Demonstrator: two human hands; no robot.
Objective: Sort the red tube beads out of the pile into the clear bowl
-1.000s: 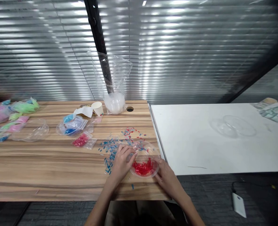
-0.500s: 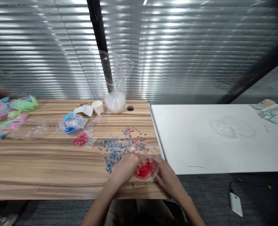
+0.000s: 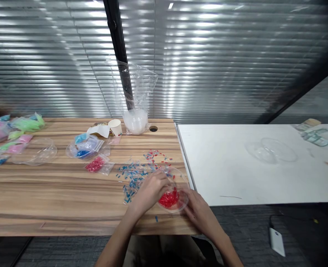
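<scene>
A clear plastic bowl [image 3: 177, 208] with a heap of small red tube-like pieces [image 3: 168, 198] in it stands near the table's front edge. My right hand [image 3: 198, 207] grips the bowl's right side. Over its left rim is my left hand [image 3: 155, 186], fingers curled together above the red pieces; whatever they may hold is hidden. Loose blue pieces [image 3: 132, 181] lie scattered to the left of the bowl, partly on clear film. Behind it are mixed red and blue pieces [image 3: 154, 155]. One blue piece [image 3: 156, 218] lies alone in front.
Farther left are a bag of red pieces [image 3: 95, 164], a clear bowl with blue bags [image 3: 82, 151], a paper cup [image 3: 115, 127] and colourful bags [image 3: 27, 124]. Bagged clear bowls [image 3: 136, 121] stand at the back. A white table [image 3: 219, 167] adjoins on the right, holding clear lids [image 3: 272, 150].
My left hand has risen slightly out of the bowl, its fingers moving up and to the right from the red pieces. My right hand stays at the bowl's side.
</scene>
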